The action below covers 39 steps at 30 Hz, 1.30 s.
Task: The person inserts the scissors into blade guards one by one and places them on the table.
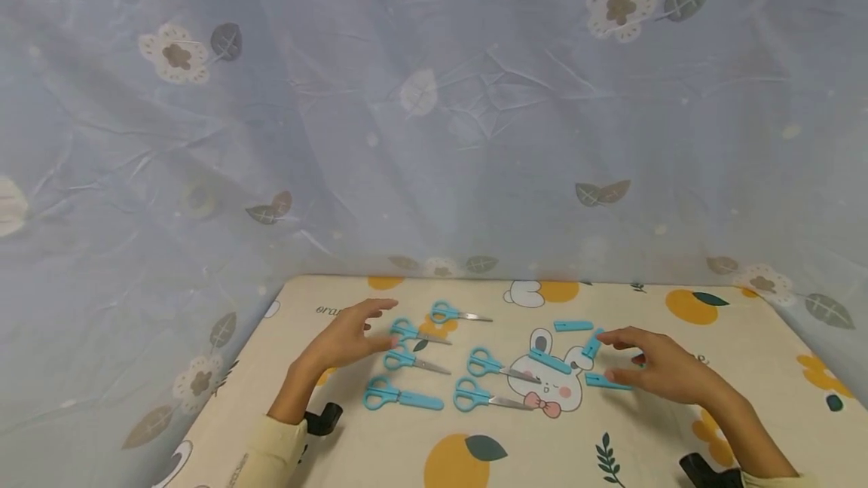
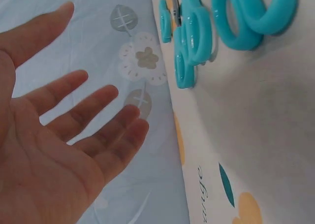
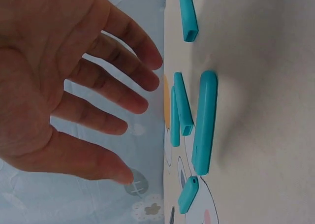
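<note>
My left hand [image 1: 349, 333] [image 2: 74, 135] hovers empty, fingers spread and slightly bent, just left of several blue-handled scissors [image 1: 400, 358] [image 2: 197, 32]. Bare metal blades point right on most of them; the front-left pair [image 1: 383, 393] has a blue cover [image 1: 422, 401] over its blades. To the right lie several loose blue covers [image 1: 573, 326] [image 3: 205, 123]. Above and beside these, my right hand [image 1: 667, 369] [image 3: 78, 86] is held with relaxed, parted fingers, holding nothing. In the head view it partly hides one cover [image 1: 639, 360].
A cream cloth [image 1: 366, 458] printed with oranges, leaves and a rabbit covers the table. Behind it and along its sides hangs a pale blue flowered sheet [image 1: 407, 157]. Dark wrist cameras [image 1: 324, 419] show below both hands.
</note>
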Motion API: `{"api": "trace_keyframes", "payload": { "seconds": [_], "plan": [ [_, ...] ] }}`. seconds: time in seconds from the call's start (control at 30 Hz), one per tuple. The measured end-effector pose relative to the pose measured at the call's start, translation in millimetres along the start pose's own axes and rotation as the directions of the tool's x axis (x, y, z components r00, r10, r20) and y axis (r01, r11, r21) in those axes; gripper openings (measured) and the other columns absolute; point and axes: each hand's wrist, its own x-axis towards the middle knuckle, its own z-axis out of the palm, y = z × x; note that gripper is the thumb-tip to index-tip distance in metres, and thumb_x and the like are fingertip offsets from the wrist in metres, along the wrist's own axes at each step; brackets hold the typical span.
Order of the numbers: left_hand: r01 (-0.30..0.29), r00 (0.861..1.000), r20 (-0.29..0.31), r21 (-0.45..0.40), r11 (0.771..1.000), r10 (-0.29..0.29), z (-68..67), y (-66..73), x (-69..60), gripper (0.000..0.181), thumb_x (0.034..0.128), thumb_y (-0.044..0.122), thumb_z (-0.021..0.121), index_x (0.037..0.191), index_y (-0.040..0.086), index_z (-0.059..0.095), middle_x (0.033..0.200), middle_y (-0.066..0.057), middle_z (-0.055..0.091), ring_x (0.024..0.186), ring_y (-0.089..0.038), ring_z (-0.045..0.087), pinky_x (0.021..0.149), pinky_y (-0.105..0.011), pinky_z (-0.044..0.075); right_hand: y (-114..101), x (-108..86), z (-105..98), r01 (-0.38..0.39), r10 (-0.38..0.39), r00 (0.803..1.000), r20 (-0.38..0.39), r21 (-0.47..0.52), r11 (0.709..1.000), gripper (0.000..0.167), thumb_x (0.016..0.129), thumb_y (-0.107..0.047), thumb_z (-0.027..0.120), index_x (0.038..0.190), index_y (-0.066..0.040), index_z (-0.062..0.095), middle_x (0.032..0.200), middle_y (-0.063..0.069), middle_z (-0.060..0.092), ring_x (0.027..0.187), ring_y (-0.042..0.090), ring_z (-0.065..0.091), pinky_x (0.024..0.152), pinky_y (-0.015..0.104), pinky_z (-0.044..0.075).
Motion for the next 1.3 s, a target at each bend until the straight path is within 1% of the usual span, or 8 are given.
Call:
{"api": "trace_keyframes", "payload": {
  "seconds": [0.23, 0.4, 0.63, 0.73, 0.87, 0.97, 1.07, 1.3],
  "plan": [
    [-0.005, 0.998, 0.061, -0.019, 1.000, 0.007, 3.7, -5.0, 2.5, 0.073, 0.0979, 0.027, 0.082, 0.160, 0.007, 0.049, 0.164, -0.017, 0.050, 0.145, -0.049, 0.053, 0.115, -0.064, 0.050, 4.8, -0.7, 1.2, 0.035, -0.035, 0.999, 0.010, 0.006, 0.999, 0.064, 0.089, -0.030, 0.090, 0.141, -0.002, 0.066, 0.138, 0.019, 0.070, 0.121, 0.042, 0.068, 0.093, 0.049, 0.064],
    [-0.007, 0.997, 0.082, -0.015, 1.000, 0.008, 9.5, -8.4, 0.5, 0.072, 0.0976, 0.025, 0.082, 0.159, 0.007, 0.050, 0.162, -0.018, 0.052, 0.141, -0.049, 0.055, 0.113, -0.064, 0.051, 5.7, -1.7, 3.4, 0.055, -0.054, 0.998, 0.014, -0.045, 0.997, 0.067, 0.084, -0.034, 0.093, 0.139, -0.003, 0.067, 0.135, 0.015, 0.071, 0.115, 0.039, 0.069, 0.090, 0.048, 0.065],
    [-0.003, 0.997, 0.073, 0.025, 1.000, 0.001, 10.1, -5.5, 0.0, 0.072, 0.0938, 0.020, 0.085, 0.156, 0.003, 0.052, 0.158, -0.019, 0.055, 0.137, -0.049, 0.058, 0.108, -0.065, 0.054, 1.1, 3.7, 5.3, 0.030, -0.028, 0.999, 0.029, -0.085, 0.996, 0.072, 0.080, -0.036, 0.096, 0.138, -0.003, 0.069, 0.133, 0.015, 0.071, 0.114, 0.035, 0.068, 0.088, 0.048, 0.064],
    [-0.007, 0.997, 0.078, 0.035, 0.999, 0.004, 10.4, -4.5, 1.1, 0.072, 0.0937, 0.019, 0.085, 0.156, 0.003, 0.053, 0.158, -0.020, 0.054, 0.137, -0.050, 0.058, 0.106, -0.064, 0.056, 0.8, 4.0, 7.2, 0.004, -0.001, 1.000, 0.032, -0.074, 0.997, 0.072, 0.079, -0.034, 0.097, 0.137, -0.003, 0.069, 0.133, 0.016, 0.071, 0.115, 0.036, 0.068, 0.089, 0.051, 0.064],
    [0.015, 0.996, 0.087, 0.036, 0.999, -0.018, 13.2, -5.2, 1.7, 0.073, 0.0933, 0.020, 0.086, 0.157, 0.006, 0.053, 0.158, -0.020, 0.054, 0.137, -0.050, 0.058, 0.103, -0.062, 0.058, 3.0, 1.4, 10.9, -0.027, 0.030, 0.998, 0.049, -0.050, 0.998, 0.071, 0.078, -0.031, 0.098, 0.136, -0.003, 0.070, 0.133, 0.016, 0.071, 0.116, 0.037, 0.068, 0.093, 0.055, 0.063],
    [0.030, 0.996, 0.086, 0.047, 0.998, -0.034, 15.4, -6.2, 1.8, 0.073, 0.0929, 0.020, 0.086, 0.157, 0.006, 0.053, 0.158, -0.019, 0.055, 0.137, -0.048, 0.058, 0.102, -0.060, 0.059, 4.3, 0.4, 12.9, -0.033, 0.036, 0.998, 0.055, -0.050, 0.998, 0.070, 0.077, -0.030, 0.098, 0.135, -0.003, 0.070, 0.132, 0.015, 0.072, 0.116, 0.036, 0.068, 0.095, 0.056, 0.063],
    [0.027, 0.996, 0.085, 0.065, 0.998, -0.032, 16.6, -6.9, 2.7, 0.072, 0.0931, 0.020, 0.086, 0.156, 0.006, 0.053, 0.157, -0.019, 0.056, 0.136, -0.047, 0.060, 0.101, -0.059, 0.060, 4.2, 0.8, 13.1, -0.039, 0.042, 0.997, 0.058, -0.054, 0.998, 0.069, 0.077, -0.029, 0.098, 0.134, -0.002, 0.071, 0.131, 0.014, 0.072, 0.116, 0.035, 0.067, 0.095, 0.056, 0.063],
    [0.024, 0.996, 0.086, 0.087, 0.996, -0.032, 13.1, -4.8, 4.3, 0.071, 0.0934, 0.019, 0.086, 0.155, 0.004, 0.054, 0.155, -0.019, 0.058, 0.135, -0.047, 0.061, 0.099, -0.057, 0.061, 0.6, 4.9, 10.0, -0.068, 0.072, 0.994, 0.080, -0.055, 0.996, 0.069, 0.078, -0.030, 0.098, 0.135, -0.004, 0.071, 0.131, 0.014, 0.072, 0.117, 0.035, 0.066, 0.098, 0.059, 0.061]
  ]
}}
